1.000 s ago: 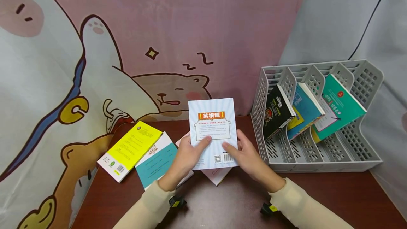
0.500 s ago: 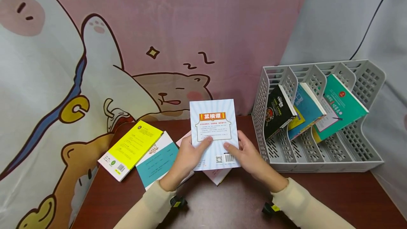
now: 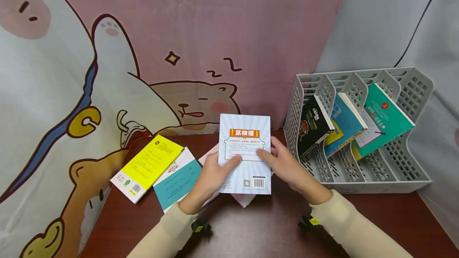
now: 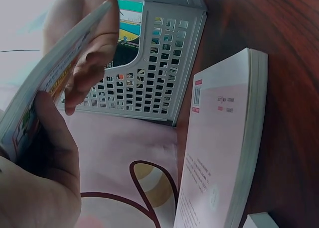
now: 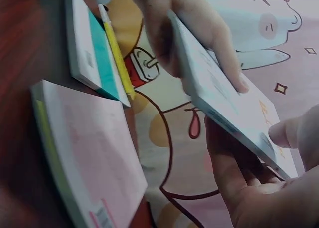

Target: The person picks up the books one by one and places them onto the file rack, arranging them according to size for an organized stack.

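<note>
Around: pink bk [image 4: 219, 133] below grip, part hidden; yellow bk [image 3: 150, 166] + teal-white bk [image 3: 179, 182] L of grip; rack [image 3: 358, 188] w/ 3 bks [image 3: 346, 124] R | Grip: our L hand [image 3: 215, 172] & R hand [image 3: 285, 164] pinch blue bk [image 3: 247, 144] | Pos: betw. hands, above table [image 3: 244, 234]

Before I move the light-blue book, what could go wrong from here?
The fingers pinch the light-blue book from both sides; it could tip if one side lets go.
Lowered carelessly, it might catch the pink book, partly hidden behind it in the head view.
The green book slants in the rack and could get bumped.
</note>
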### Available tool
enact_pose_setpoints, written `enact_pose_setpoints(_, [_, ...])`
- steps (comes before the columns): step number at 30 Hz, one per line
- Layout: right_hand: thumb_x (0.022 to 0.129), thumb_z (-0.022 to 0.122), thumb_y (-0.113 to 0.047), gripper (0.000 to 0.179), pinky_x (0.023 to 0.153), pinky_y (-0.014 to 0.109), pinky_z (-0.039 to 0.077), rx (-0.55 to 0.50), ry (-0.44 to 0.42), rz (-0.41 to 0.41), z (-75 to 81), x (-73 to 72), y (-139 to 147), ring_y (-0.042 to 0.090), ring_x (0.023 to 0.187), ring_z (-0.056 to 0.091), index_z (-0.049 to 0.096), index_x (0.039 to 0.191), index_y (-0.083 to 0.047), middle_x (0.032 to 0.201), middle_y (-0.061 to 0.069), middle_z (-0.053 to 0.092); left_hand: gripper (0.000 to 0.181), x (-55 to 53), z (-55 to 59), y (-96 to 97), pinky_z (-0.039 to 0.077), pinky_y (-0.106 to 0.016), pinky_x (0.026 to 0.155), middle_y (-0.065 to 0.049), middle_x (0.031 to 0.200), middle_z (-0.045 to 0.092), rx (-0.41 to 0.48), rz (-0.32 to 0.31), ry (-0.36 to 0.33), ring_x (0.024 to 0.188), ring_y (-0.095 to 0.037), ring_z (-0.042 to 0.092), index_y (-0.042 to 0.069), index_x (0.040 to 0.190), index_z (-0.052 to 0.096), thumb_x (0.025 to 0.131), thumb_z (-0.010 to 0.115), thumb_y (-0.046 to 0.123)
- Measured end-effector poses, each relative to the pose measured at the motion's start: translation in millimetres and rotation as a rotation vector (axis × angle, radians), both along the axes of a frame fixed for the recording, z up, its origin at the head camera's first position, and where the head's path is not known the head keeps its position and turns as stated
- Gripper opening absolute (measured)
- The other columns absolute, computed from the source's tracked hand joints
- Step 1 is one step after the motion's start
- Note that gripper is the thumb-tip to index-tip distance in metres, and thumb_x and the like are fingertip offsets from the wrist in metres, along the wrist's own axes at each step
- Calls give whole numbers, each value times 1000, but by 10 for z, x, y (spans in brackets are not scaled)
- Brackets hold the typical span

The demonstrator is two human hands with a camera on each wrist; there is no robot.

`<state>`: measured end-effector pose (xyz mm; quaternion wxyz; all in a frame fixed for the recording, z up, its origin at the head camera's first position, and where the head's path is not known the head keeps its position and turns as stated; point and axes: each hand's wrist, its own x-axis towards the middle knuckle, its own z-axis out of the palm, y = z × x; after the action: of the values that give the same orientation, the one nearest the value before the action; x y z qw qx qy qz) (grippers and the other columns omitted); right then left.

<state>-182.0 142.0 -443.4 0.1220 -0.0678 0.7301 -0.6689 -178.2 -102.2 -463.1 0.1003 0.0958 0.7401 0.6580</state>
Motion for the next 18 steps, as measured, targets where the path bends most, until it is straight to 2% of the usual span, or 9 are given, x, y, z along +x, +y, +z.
enact_pose_setpoints(6, [116,56,-29,47,80,35,65,-17,-22,-52,188,-209,106,19,93,77,43,156,-7,123,18,76,33,22,18,26,69,-42,70,-11,108,86,-31,-45,-1,82,-28,85,17,130,78,105,77,38])
enact_pose_setpoints(9, [116,57,-34,46,81,34,64,-30,-48,-84,252,-304,141,17,94,77,46,154,-11,120,9,76,33,33,29,45,69,-42,70,-11,107,86,-30,-70,-5,81,-28,85,15,129,79,106,77,38])
enact_pose_setpoints(14, [114,61,-40,47,78,31,64,-92,-96,-103,268,-406,147,13,91,77,51,152,-16,114,0,75,33,34,27,63,69,-41,69,-9,105,86,-52,-105,-1,81,-26,85,17,129,78,105,77,40])
enact_pose_setpoints(18, [113,63,-41,42,76,31,66,-142,-121,-95,242,-422,148,13,88,79,61,145,-14,107,-2,80,32,34,33,70,69,-41,69,-9,104,86,-49,-117,7,80,-26,85,16,129,78,105,77,38])
